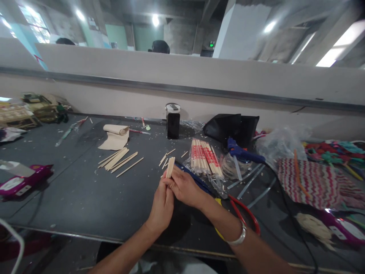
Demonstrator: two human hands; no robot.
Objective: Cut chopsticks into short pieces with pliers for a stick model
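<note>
In the middle of the head view, both of my hands are closed around a small upright bundle of light wooden sticks (170,166). My left hand (162,205) grips it from below. My right hand (185,186) wraps the bundle from the right, its fingers meeting the left ones; the bundle's lower end is hidden in them. Short cut stick pieces (164,160) lie just beyond. More loose sticks (118,159) are spread to the left. A plastic pack of chopsticks with red wrappers (205,154) rests to the right. Partly under my right forearm are red tool handles (248,209).
A phone (173,126) stands upright against a white object at the back. Rolled beige cloth (114,137) lies left of it. On the right are a blue glue gun (242,152) with a black cable, clear glue sticks (251,182), a black bag (230,129) and zigzag knitted fabric (310,182).
</note>
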